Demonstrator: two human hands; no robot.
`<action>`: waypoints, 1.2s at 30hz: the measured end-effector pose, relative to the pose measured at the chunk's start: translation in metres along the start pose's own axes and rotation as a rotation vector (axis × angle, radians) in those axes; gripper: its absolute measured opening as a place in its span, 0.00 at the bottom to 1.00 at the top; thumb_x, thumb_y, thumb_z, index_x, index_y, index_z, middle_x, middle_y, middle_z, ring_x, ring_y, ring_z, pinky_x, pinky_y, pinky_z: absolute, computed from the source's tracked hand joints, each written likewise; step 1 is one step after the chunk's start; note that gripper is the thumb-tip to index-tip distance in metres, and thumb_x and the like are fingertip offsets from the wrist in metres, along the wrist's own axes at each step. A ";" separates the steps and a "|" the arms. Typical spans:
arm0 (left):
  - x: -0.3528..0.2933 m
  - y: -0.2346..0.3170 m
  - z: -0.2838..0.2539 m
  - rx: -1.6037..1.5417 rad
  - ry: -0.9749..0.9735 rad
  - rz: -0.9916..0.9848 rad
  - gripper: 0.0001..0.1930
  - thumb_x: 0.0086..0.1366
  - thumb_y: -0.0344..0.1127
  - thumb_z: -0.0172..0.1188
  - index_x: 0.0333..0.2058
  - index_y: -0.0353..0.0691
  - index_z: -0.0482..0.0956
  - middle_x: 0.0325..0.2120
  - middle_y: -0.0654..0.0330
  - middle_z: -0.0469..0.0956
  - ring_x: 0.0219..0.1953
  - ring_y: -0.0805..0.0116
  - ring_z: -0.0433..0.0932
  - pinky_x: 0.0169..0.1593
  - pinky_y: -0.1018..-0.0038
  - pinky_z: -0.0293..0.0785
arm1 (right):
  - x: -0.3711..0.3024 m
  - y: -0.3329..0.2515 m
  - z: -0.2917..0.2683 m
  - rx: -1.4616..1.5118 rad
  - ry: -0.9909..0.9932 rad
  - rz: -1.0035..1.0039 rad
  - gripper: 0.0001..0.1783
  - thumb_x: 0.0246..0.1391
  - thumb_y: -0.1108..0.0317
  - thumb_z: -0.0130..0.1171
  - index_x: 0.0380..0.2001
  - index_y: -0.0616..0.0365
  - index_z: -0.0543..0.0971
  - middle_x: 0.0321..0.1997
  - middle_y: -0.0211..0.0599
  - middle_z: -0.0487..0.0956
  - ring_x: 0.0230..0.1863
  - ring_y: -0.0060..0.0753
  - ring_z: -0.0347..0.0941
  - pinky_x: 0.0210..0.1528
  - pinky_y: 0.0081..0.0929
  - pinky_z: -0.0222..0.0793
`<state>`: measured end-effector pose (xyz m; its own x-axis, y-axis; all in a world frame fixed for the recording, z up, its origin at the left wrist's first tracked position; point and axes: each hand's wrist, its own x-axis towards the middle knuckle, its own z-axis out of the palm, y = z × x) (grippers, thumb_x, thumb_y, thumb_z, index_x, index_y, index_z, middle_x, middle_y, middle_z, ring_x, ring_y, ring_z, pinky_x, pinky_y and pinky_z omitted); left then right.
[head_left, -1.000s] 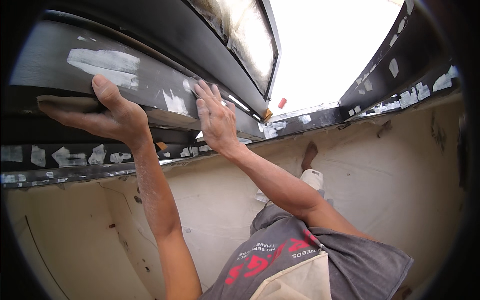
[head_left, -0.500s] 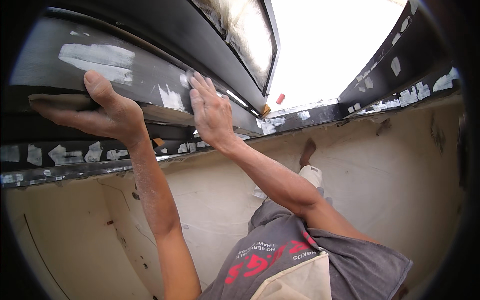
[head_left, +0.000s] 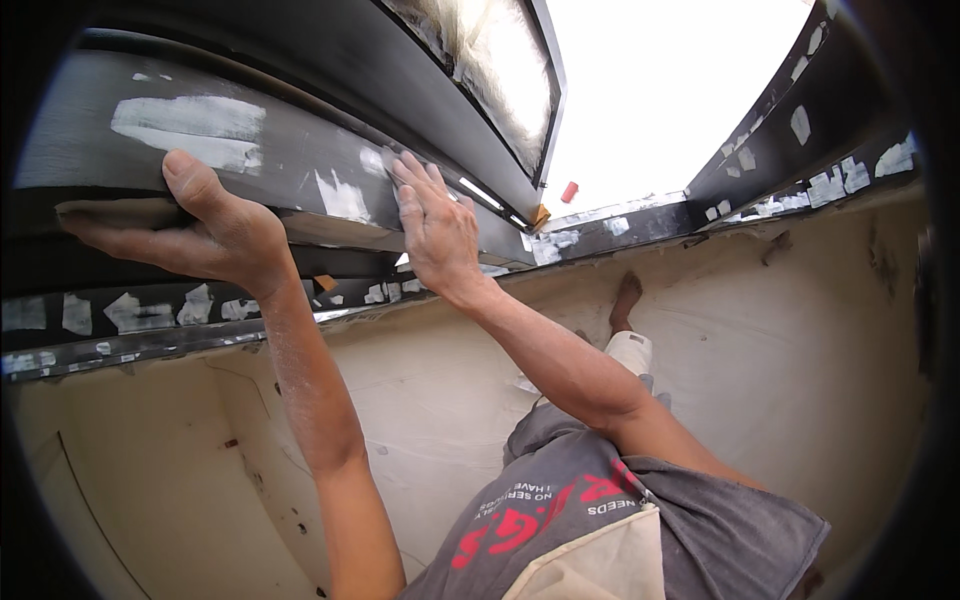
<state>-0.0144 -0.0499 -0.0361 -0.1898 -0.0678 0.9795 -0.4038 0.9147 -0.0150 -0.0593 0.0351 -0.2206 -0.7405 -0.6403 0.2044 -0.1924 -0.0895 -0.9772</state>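
My left hand (head_left: 222,228) cups the lower edge of a dark grey door (head_left: 300,160), its thumb on the front face and its fingers stretched out beneath. White filler patches (head_left: 190,130) mark that face above the thumb. Farther right, my right hand (head_left: 440,228) lies flat against the same face, fingers extended and close together. A small greyish blur shows beside those fingertips; whether anything lies under the palm is hidden. Pale dust coats both hands and forearms.
A dark frame rail (head_left: 140,312) with several filler patches runs below the door. An orange-brown wedge (head_left: 326,284) sits by it, another (head_left: 540,216) at the door's far corner. A red object (head_left: 570,191) lies beyond the frame. My bare foot (head_left: 626,298) rests on the pale floor.
My right hand has shifted slightly right along the door face, still flat. The left hand keeps its hold. The view has shifted a little.
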 end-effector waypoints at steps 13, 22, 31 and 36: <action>0.003 -0.004 0.000 0.033 -0.049 0.008 0.46 0.66 0.46 0.52 0.72 0.29 0.36 0.65 0.34 0.50 0.67 0.41 0.62 0.64 0.52 0.73 | 0.005 0.019 0.013 -0.013 0.016 0.084 0.25 0.71 0.59 0.41 0.64 0.54 0.73 0.70 0.49 0.70 0.72 0.60 0.61 0.67 0.59 0.55; 0.001 -0.002 -0.001 0.011 -0.053 -0.017 0.46 0.67 0.48 0.52 0.72 0.30 0.37 0.65 0.36 0.48 0.68 0.44 0.60 0.65 0.52 0.71 | -0.006 0.069 0.004 -0.130 -0.075 0.227 0.24 0.71 0.58 0.40 0.65 0.50 0.72 0.70 0.46 0.69 0.70 0.54 0.64 0.67 0.54 0.60; -0.002 0.002 0.000 0.003 -0.052 -0.063 0.46 0.67 0.47 0.51 0.72 0.30 0.37 0.64 0.36 0.50 0.67 0.43 0.61 0.64 0.52 0.72 | 0.006 -0.054 0.010 0.203 0.023 -0.190 0.27 0.74 0.55 0.38 0.69 0.55 0.66 0.74 0.51 0.64 0.75 0.53 0.57 0.73 0.49 0.51; 0.000 -0.002 -0.002 0.053 -0.047 -0.040 0.46 0.67 0.46 0.51 0.72 0.29 0.36 0.63 0.35 0.51 0.66 0.42 0.63 0.61 0.55 0.76 | -0.010 0.043 0.016 0.231 -0.005 0.074 0.29 0.74 0.51 0.35 0.71 0.50 0.64 0.76 0.45 0.60 0.78 0.49 0.51 0.75 0.50 0.44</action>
<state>-0.0118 -0.0513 -0.0353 -0.2137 -0.1237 0.9690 -0.4583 0.8887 0.0124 -0.0497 0.0257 -0.2660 -0.7439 -0.6551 0.1323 0.0151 -0.2143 -0.9766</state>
